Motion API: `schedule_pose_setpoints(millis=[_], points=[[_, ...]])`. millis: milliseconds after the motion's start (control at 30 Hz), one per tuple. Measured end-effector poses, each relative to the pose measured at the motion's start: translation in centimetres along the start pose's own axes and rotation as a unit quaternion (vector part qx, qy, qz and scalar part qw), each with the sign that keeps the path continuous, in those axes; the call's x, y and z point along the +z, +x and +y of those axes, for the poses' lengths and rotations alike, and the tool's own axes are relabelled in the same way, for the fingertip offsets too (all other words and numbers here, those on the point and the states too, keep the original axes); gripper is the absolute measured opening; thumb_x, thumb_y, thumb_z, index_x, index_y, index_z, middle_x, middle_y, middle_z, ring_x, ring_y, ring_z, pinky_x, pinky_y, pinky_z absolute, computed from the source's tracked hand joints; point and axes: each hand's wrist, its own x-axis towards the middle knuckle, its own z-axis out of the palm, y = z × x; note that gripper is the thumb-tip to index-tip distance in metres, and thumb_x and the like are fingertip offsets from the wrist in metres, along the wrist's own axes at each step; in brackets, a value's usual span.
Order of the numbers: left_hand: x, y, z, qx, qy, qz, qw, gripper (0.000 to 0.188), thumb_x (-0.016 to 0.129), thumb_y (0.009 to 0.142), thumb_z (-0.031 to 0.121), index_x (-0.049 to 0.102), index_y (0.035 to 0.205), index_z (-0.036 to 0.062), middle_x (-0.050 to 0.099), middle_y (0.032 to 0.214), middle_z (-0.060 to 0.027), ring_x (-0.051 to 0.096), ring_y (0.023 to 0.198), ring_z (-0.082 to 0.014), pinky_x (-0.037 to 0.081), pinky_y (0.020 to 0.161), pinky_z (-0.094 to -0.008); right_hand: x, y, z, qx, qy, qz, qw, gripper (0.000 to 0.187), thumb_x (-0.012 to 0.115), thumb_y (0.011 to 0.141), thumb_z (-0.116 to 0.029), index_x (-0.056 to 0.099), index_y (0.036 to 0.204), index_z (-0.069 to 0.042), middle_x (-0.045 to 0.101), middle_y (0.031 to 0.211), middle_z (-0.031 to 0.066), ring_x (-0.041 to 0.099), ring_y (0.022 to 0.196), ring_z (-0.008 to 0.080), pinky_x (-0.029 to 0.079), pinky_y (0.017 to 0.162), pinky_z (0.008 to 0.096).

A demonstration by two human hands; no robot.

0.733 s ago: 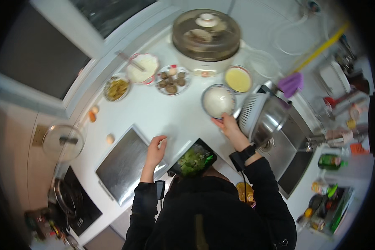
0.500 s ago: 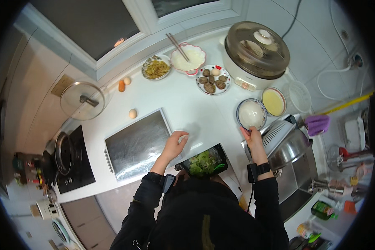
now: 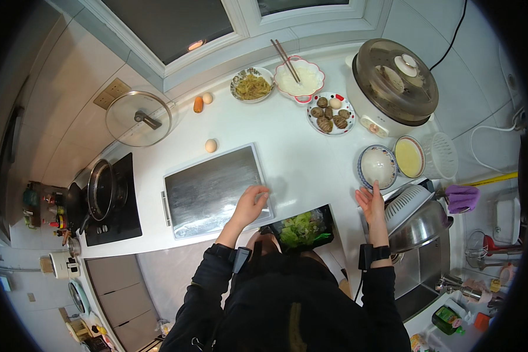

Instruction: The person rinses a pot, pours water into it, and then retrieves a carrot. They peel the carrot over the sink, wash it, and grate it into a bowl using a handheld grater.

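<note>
My right hand (image 3: 372, 205) is open at the near rim of a blue-rimmed white bowl (image 3: 378, 166); its fingers are apart, one fingertip at or just off the rim. The bowl stands on the counter, beside a bowl of pale yellow liquid (image 3: 409, 157). Over the right edge of a silver, white-rimmed board (image 3: 214, 188) hovers my left hand (image 3: 252, 204), loosely bent, thumb apart from the fingers, holding nothing. Between my forearms, at the counter's front edge, a black container (image 3: 321, 216) has leafy green scraps (image 3: 300, 229) inside.
Along the back stand a noodle-like dish (image 3: 253, 87), a scalloped bowl (image 3: 299, 79) with chopsticks, a plate of small taros (image 3: 330, 120) and a lidded steamer (image 3: 393, 88). An egg (image 3: 210, 145) lies behind the board. A pan (image 3: 101, 190) is at left, a steel basin (image 3: 419, 226) at the sink.
My right hand has let go of the blue-rimmed bowl, and its fingers have spread. My left hand keeps about the same pose near the board. The whole view has shifted.
</note>
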Motion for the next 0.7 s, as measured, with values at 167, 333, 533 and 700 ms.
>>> schedule_pose_setpoints(millis=[167, 333, 533, 700], points=[[-2.8, 0.4, -2.1, -0.012, -0.039, -0.007, 0.999, 0.017, 0.057, 0.086, 0.016, 0.060, 0.094, 0.0011, 0.061, 0.087, -0.0133, 0.060, 0.078, -0.0245, 0.047, 0.070, -0.0322, 1.1, -4.1, 4.5, -0.039, -0.080, 0.008, 0.996, 0.019, 0.060, 0.088, -0.026, 0.052, 0.087, -0.009, 0.056, 0.072, 0.0016, 0.057, 0.058, 0.0120, 0.048, 0.050, 0.0224], [-6.7, 1.2, -5.3, -0.082, -0.071, -0.095, 0.990, 0.018, 0.058, 0.088, 0.018, 0.059, 0.086, 0.0002, 0.061, 0.070, -0.0050, 0.056, 0.064, -0.0119, 0.045, 0.060, -0.0258, 3.2, -7.5, 11.0, -0.141, -0.174, -0.005, 0.974, 0.028, 0.052, 0.093, -0.023, 0.049, 0.068, -0.010, 0.048, 0.053, -0.0006, 0.042, 0.038, 0.0079, 0.035, 0.036, 0.0215], [-12.8, 0.8, -13.9, -0.123, -0.072, -0.055, 0.988, 0.023, 0.057, 0.088, 0.025, 0.060, 0.082, 0.0028, 0.058, 0.062, -0.0045, 0.053, 0.055, -0.0108, 0.043, 0.053, -0.0261, 10.5, -9.3, 22.2, -0.160, -0.253, 0.014, 0.954, 0.034, 0.042, 0.096, -0.029, 0.060, 0.089, -0.001, 0.057, 0.068, 0.0081, 0.052, 0.047, 0.0140, 0.044, 0.043, 0.0256], [-19.3, -2.7, -19.6, -0.097, -0.079, 0.002, 0.992, 0.030, 0.053, 0.092, 0.028, 0.059, 0.077, 0.0022, 0.055, 0.060, -0.0017, 0.049, 0.050, -0.0085, 0.040, 0.046, -0.0245, 14.8, -8.7, 25.2, -0.292, -0.535, -0.011, 0.793, 0.041, 0.041, 0.093, -0.028, 0.060, 0.079, 0.006, 0.054, 0.069, 0.0129, 0.058, 0.053, 0.0186, 0.049, 0.050, 0.0285]])
